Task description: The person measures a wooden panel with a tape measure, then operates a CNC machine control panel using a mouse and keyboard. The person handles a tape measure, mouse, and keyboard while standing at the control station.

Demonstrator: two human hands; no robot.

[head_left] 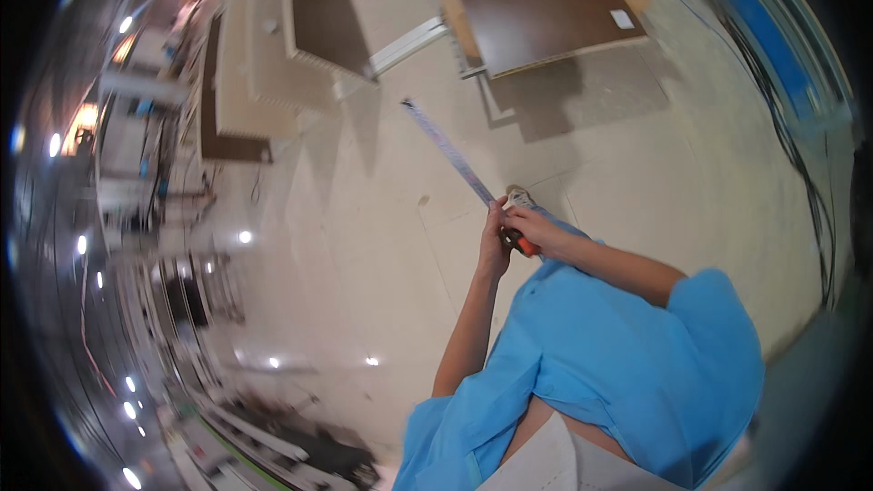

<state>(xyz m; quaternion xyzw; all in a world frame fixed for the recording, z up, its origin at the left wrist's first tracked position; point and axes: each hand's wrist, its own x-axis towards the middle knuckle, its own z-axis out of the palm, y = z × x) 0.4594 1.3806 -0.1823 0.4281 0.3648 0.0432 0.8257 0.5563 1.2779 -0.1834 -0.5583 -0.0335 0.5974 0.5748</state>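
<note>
Jointly, the left hand and right hand clasp an orange-and-black tape measure; its flat, straight blade extends forward; beyond it, a smooth brown board.

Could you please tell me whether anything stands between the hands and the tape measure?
Nothing visible does: the left hand and right hand both touch the tape measure, its blade extended over the pale floor.

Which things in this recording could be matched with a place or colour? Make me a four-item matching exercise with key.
1. Tape measure
2. Board with white label
3. Black cables
4. Shirt

A. Bright blue
B. Far right
C. Held in the left hand and right hand
D. Top of the picture

Pairs: 1-C, 2-D, 3-B, 4-A
</note>
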